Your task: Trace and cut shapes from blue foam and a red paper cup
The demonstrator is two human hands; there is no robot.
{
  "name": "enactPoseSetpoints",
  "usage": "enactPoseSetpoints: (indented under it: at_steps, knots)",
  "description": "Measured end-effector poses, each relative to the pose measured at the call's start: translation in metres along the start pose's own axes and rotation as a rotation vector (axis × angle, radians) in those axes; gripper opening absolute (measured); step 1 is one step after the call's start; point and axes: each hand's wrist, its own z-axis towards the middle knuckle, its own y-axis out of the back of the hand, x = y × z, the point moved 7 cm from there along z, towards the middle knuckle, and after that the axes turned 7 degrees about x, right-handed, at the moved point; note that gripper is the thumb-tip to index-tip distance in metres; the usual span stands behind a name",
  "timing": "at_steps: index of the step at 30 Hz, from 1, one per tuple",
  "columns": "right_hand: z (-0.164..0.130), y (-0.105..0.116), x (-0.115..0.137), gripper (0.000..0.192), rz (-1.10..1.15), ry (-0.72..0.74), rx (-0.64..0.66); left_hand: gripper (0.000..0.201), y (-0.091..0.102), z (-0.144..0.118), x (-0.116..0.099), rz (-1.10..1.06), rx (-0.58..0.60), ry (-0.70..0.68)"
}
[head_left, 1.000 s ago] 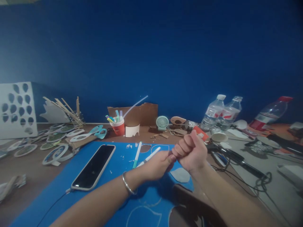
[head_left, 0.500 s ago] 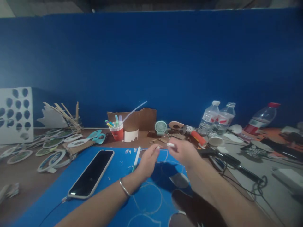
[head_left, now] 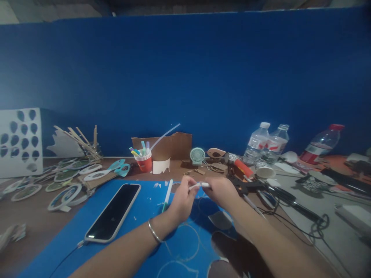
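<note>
The person's left hand (head_left: pixel 183 199) and right hand (head_left: pixel 222 191) are pinching a white pen (head_left: pixel 204 185) between them, holding it above the blue sheet (head_left: pixel 144 210), on which a second pen (head_left: pixel 167 196) and a phone (head_left: pixel 113 213) are lying.

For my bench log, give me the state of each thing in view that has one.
White pen, held; capped or uncapped, unclear.
Left hand, closed on that pen.
Right hand, closed on that pen.
Smartphone, face up, screen dark, cable attached.
Blue sheet, flat, drawn on.
Green-and-white pen, lying on that sheet.
Paper cup, upright, holding markers.
Mini fan, upright; running unclear.
White-capped bottle, closed.
Red-capped bottle, closed.
</note>
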Motion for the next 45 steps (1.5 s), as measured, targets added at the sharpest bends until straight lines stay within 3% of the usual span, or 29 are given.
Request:
enactPoseSetpoints:
  at_steps: [12, 27, 32, 37, 39, 42, 45]
  knots:
    - [-0.003, 0.000, 0.000, 0.019, -0.135, 0.003, 0.022, 0.019, -0.007, -0.006, -0.005, 0.156, 0.081, -0.016]
    - [-0.004, -0.018, 0.004, 0.021, -0.075, 0.029, 0.111, 0.018, -0.015, -0.008, -0.005, 0.295, 0.235, -0.092]
    - [-0.005, -0.012, 0.002, 0.019, 0.034, 0.035, 0.043, 0.020, -0.015, -0.008, -0.007, 0.260, 0.193, -0.056]
    - [-0.009, 0.017, -0.020, 0.016, 0.258, -0.055, -0.199, 0.033, -0.003, -0.008, -0.028, 0.297, 0.044, -0.041]
    - [-0.014, 0.033, -0.034, 0.023, 0.382, -0.111, -0.321, 0.027, -0.016, -0.014, -0.046, 0.539, 0.157, -0.179]
    - [-0.019, 0.048, -0.054, 0.029, 0.611, -0.155, -0.461, 0.016, -0.062, -0.044, -0.067, 0.868, 0.541, -0.554]
    - [-0.020, 0.048, -0.063, 0.027, 0.872, -0.165, -0.532, 0.027, -0.086, -0.059, -0.067, 1.036, 0.589, -0.578]
